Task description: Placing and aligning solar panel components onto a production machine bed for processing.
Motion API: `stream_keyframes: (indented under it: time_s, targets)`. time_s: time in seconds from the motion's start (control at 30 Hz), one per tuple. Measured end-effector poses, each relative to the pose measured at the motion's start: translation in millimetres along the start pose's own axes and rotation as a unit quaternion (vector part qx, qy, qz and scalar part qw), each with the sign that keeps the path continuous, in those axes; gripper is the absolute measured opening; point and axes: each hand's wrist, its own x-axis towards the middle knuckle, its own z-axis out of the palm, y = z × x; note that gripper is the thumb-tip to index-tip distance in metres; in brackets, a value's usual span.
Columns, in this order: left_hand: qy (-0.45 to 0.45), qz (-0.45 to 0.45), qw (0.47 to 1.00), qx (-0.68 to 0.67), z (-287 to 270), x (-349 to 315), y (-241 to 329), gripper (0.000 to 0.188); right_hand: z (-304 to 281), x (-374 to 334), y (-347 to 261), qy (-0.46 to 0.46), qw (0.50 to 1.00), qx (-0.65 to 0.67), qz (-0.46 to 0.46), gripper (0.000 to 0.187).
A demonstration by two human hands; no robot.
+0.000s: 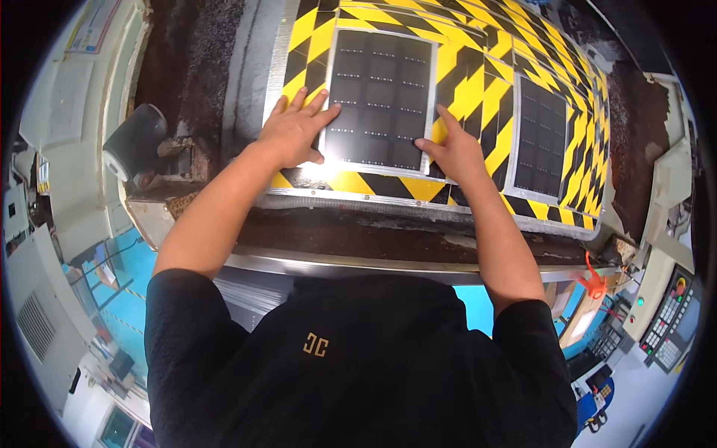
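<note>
A black rectangular sheet with rows of small pale marks lies flat in a light-edged frame on a machine bed. Yellow and black striped tape surrounds it. My left hand rests at the sheet's left edge, fingers spread, with the thumb and a fingertip by its border. At the lower right edge, my right hand touches the sheet with its thumb, its index finger stretched forward along the border; its other fingers are partly hidden. Neither hand visibly grips anything.
A second, similar black sheet lies to the right on the striped bed. A metal rail runs along the near side. Left stands a grey cylindrical part. At the far right are a control panel and an orange object.
</note>
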Motion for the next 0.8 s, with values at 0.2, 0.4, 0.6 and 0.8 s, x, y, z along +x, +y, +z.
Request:
stream_keyframes:
  time_s: [0.2,0.4,0.6,0.8]
  targets:
    - [-0.007,-0.006,1.0,0.008,-0.6,1.4,1.7,0.1,1.5,-2.6,-3.6,-0.018,0.999,-0.04,-0.018,0.086]
    - [-0.003,-0.001,1.0,0.003,0.7,2.6,0.9,0.101,1.2,-2.5,-1.7,-0.025,0.998,-0.05,-0.024,0.086]
    - [0.004,0.0,1.0,0.008,3.0,0.6,-3.2,0.101,1.6,-2.6,-5.7,-0.021,0.998,-0.047,-0.035,0.088]
    - [0.01,0.007,1.0,0.024,0.9,4.0,-3.4,0.099,-4.9,-5.1,-7.4,-0.009,0.999,-0.029,-0.019,0.096]
